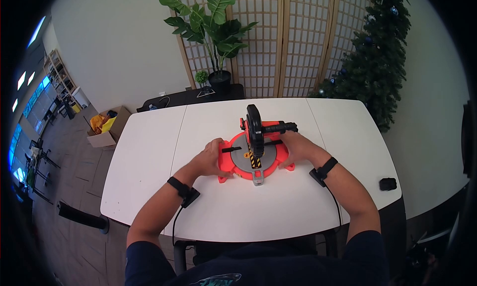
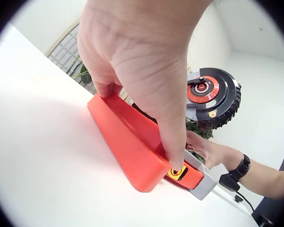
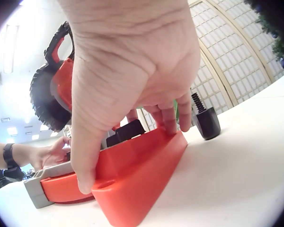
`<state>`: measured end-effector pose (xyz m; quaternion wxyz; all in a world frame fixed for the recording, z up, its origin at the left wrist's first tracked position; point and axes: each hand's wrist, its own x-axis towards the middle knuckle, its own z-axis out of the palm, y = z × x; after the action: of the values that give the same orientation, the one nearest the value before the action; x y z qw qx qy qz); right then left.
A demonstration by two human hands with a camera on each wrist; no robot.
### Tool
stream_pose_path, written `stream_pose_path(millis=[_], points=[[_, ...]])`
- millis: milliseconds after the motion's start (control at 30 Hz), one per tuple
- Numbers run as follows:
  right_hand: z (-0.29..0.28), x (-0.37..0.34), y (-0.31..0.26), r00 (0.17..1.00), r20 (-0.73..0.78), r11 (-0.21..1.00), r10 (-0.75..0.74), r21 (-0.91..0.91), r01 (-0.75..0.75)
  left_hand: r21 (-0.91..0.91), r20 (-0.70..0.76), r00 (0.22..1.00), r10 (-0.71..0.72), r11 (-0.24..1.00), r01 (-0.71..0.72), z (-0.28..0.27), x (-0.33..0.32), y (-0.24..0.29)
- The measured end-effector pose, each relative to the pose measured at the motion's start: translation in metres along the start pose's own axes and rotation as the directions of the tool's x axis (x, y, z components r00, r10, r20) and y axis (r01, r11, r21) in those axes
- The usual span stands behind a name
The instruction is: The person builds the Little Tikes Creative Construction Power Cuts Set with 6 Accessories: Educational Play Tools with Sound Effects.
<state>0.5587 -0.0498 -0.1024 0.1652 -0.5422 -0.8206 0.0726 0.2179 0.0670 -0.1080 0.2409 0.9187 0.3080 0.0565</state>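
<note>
A toy miter saw [image 1: 241, 162] with a red base, grey round table and black blade guard [image 1: 255, 129] stands on the white table. My left hand [image 1: 206, 159] grips the base's left side, thumb at the front edge and fingers at the back. On the opposite side my right hand [image 1: 299, 149] holds the base the same way, its thumb [image 3: 85, 165] near the front corner. The blade guard is raised above the base. A black threaded knob [image 3: 207, 123] stands on the table behind the right hand's fingers in the right wrist view.
A small black object [image 1: 387, 184] lies at the table's right edge. Behind the table are a potted plant [image 1: 218, 79], a folding screen [image 1: 263, 37] and a decorated tree [image 1: 372, 72]. A cardboard box [image 1: 117, 127] sits on the floor to the left.
</note>
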Motion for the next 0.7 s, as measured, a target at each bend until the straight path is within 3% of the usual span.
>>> stream_pose_path(millis=[400, 467, 500, 567, 600, 700], points=[[0.005, -0.001, -0.001, 0.997, -0.056, 0.997, 0.044, 0.063, -0.04, 0.027, -0.015, 0.999, 0.035, 0.999, -0.035, -0.001, 0.003, 0.012], [-0.008, 0.001, -0.01, 0.967, 0.082, 0.971, 0.24, -0.03, -0.238, 0.08, -0.021, 0.999, 0.035, 0.996, -0.033, 0.001, 0.004, 0.017], [-0.006, 0.003, -0.003, 0.967, 0.082, 0.971, 0.24, -0.029, -0.239, 0.127, -0.014, 1.0, 0.011, 0.992, -0.009, 0.003, 0.005, 0.017], [0.001, 0.004, 0.014, 0.93, -0.162, 0.943, 0.329, 0.111, -0.314, 0.173, -0.008, 1.0, -0.015, 0.985, 0.016, 0.003, 0.007, 0.022], [0.001, 0.002, 0.02, 0.931, -0.161, 0.943, 0.328, 0.112, -0.313, 0.199, 0.001, 0.999, -0.045, 0.979, 0.044, 0.002, 0.007, 0.027], [0.002, -0.002, 0.029, 0.828, -0.319, 0.883, 0.462, 0.073, -0.464, 0.25, 0.005, 0.996, -0.09, 0.965, 0.086, 0.005, 0.011, 0.031]])
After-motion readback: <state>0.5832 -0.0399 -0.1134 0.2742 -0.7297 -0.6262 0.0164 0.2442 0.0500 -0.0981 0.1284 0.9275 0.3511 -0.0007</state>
